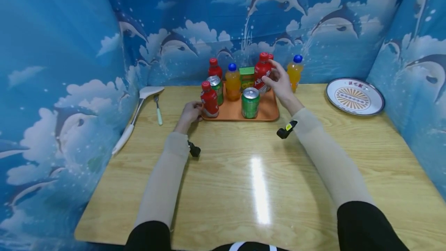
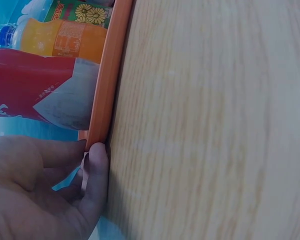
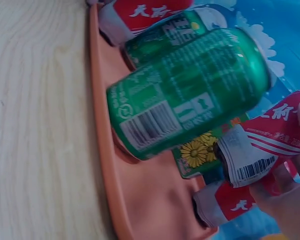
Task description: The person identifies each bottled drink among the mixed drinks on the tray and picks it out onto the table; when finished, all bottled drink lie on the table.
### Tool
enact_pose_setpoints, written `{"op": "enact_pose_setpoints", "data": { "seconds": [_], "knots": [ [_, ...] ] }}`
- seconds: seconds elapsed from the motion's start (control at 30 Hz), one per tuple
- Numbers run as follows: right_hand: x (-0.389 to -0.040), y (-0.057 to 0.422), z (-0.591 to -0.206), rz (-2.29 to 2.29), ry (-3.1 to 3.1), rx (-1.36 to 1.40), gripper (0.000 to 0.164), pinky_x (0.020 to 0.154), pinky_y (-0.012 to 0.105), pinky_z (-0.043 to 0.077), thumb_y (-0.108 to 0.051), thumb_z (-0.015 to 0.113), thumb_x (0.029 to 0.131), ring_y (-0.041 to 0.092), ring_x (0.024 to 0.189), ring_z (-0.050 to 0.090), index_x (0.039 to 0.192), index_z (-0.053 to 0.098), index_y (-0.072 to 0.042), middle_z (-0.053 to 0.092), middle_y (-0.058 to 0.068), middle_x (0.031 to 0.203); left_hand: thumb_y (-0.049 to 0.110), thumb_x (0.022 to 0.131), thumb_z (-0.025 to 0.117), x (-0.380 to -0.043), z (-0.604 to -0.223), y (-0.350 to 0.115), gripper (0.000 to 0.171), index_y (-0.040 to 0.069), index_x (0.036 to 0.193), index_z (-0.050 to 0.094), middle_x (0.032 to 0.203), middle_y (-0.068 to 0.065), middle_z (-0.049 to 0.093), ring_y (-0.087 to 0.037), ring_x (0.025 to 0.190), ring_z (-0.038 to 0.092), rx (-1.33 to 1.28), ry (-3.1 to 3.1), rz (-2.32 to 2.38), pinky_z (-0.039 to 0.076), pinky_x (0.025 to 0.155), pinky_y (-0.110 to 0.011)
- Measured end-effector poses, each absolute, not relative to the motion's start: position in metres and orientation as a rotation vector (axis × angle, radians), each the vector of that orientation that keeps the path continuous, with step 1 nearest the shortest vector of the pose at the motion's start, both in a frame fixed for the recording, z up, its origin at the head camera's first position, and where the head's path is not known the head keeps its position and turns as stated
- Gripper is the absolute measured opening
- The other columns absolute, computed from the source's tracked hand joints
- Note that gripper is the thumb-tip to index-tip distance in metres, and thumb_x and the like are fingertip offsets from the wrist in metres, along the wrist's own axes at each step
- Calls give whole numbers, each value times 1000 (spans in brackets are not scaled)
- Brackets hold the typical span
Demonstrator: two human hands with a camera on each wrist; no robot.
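My left hand [image 1: 190,115] pinches the near left corner of an orange tray [image 1: 268,109] between thumb and fingers. Above the tray's right part, my right hand [image 1: 280,82] holds a red drink bottle [image 1: 261,73], which leans in its fingers. Behind it another red bottle [image 3: 230,202] stands at the tray's right end. Also on the tray are a red bottle [image 1: 209,102] at the front left, another red bottle [image 1: 215,69] behind, two green cans, the nearer one [image 1: 250,105] at the front, an orange-drink bottle [image 1: 232,84] with a blue cap, and a green box [image 1: 247,76].
A second orange-drink bottle [image 1: 294,73] stands right of the tray. Farther right, a patterned plate [image 1: 355,97] lies near the curtain. On the left are a white-handled spatula [image 1: 125,136] and a small fork [image 1: 158,111]. Dolphin-print curtains [image 1: 195,18] border the wooden table [image 1: 223,181].
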State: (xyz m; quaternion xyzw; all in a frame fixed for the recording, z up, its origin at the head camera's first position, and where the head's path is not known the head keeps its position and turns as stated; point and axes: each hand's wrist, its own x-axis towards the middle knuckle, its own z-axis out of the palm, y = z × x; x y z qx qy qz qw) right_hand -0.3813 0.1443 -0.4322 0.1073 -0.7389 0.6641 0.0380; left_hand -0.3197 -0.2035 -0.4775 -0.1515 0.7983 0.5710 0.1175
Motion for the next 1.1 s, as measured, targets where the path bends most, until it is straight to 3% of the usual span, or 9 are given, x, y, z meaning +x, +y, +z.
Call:
{"op": "enact_pose_setpoints", "data": {
  "seconds": [0.23,0.4,0.5,0.63,0.93,1.1],
  "knots": [
    [-381,161,-427,2264,-2141,366,65,98,25,53,-13,61,106,14,125,56,165,36,-27,53,12,153,-3,105,46,-320,-478,-203,51,5,155,50,130,-13,56,-14,94,56,-448,2336,1666,51,63,-17],
    [-378,172,-423,2415,-2094,453,66,102,28,51,-17,55,109,19,137,51,168,26,-25,41,17,164,-1,106,44,-321,-477,-204,50,5,155,49,126,-10,56,-15,99,55,-441,2325,1669,51,64,-18],
    [-377,178,-422,2498,-2034,498,67,96,26,54,-16,56,108,17,130,56,168,26,-22,51,13,154,0,107,43,-321,-476,-204,50,5,156,48,128,-11,56,-16,102,54,-442,2326,1661,51,65,-19],
    [-376,188,-419,2628,-1949,578,67,89,25,57,-10,57,107,11,115,63,167,26,-17,63,-2,133,0,107,43,-321,-476,-203,50,6,156,47,133,-13,55,-17,103,55,-439,2338,1644,51,66,-19],
    [-372,210,-416,2900,-1721,730,65,91,31,58,-3,46,110,15,118,62,168,24,-18,58,1,141,0,107,43,-317,-473,-202,50,6,156,46,142,-16,54,-20,111,54,-450,2323,1650,52,70,-20],
    [-373,222,-421,2931,-1580,782,55,84,32,59,-1,44,109,16,114,66,160,39,-20,65,2,135,-1,107,43,-317,-472,-201,50,7,156,46,141,-16,54,-20,112,55,-456,2320,1648,52,71,-20]
  ]
}}
